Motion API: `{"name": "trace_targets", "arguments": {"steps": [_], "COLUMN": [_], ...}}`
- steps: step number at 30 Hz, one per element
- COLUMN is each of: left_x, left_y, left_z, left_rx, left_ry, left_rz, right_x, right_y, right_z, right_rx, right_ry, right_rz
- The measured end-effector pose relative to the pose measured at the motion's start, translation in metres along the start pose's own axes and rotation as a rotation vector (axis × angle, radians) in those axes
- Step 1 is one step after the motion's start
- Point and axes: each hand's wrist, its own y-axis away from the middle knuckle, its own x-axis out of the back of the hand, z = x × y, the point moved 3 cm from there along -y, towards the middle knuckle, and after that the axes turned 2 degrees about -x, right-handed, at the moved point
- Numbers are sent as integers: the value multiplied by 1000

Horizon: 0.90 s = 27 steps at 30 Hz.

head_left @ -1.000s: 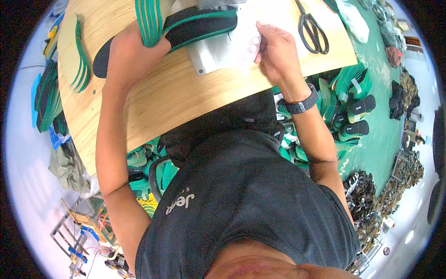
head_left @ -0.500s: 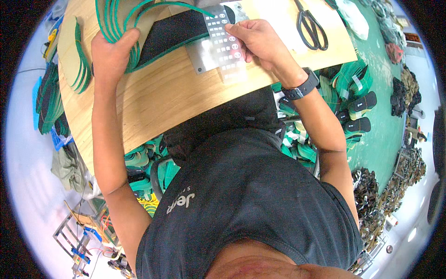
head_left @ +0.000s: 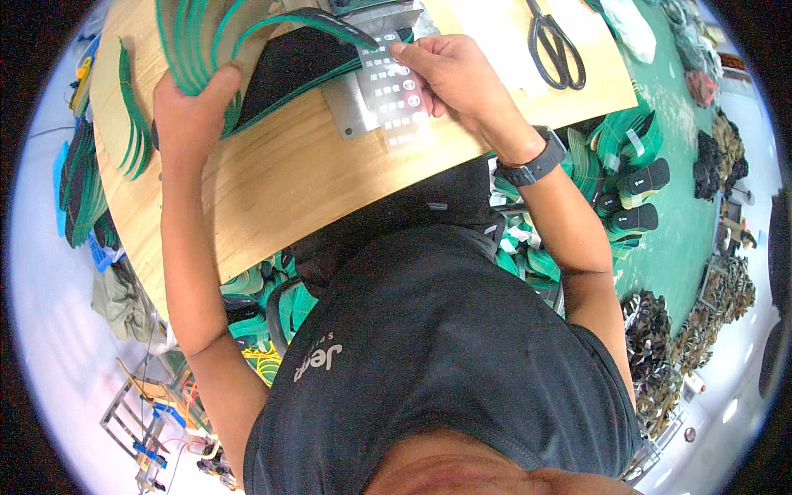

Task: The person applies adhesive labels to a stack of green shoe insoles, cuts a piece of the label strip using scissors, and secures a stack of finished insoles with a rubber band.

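Observation:
My left hand (head_left: 191, 107) is closed around a bent stack of green-edged insoles (head_left: 186, 37). One insole in it arches over to the right, its black top facing up and its tip at the printed sheet. My right hand (head_left: 454, 78) pinches the right edge of that clear sheet (head_left: 388, 107), which carries rows of white printed marks. Under the sheet lies a thin metal plate (head_left: 340, 109). Between my hands, more black insoles with green edges (head_left: 301, 66) rest on the wooden table (head_left: 272, 181).
Black-handled scissors (head_left: 557, 54) lie on the table to the right. Another insole stack (head_left: 132, 115) sits at its left edge. A dark metal block (head_left: 375, 11) stands at the far side. Tied insole bundles (head_left: 635, 186) are piled beside the table, above the green floor (head_left: 672, 272).
The arched insole has turned so its black top shows, its tip still near the sheet. My left hand has shifted slightly left and down. The right hand keeps its pinch on the sheet.

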Motion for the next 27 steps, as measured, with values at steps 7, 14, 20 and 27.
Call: {"name": "trace_targets", "arguments": {"steps": [7, 14, 20, 27], "left_x": [-23, -24, -15, -15], "left_y": [4, 3, 0, 2], "left_z": [23, 17, 9, 9], "left_rx": [-382, -365, -196, -210], "left_ry": [-317, -349, -223, -244], "left_rz": [-204, -191, -217, -207], "right_x": [-4, -1, -2, -2], "right_y": [7, 11, 12, 9], "right_z": [-6, -9, -10, -4], "right_rx": [-11, -8, 28, -11], "right_ry": [-47, -137, -143, -167], "right_rz": [25, -24, -17, -36]}}
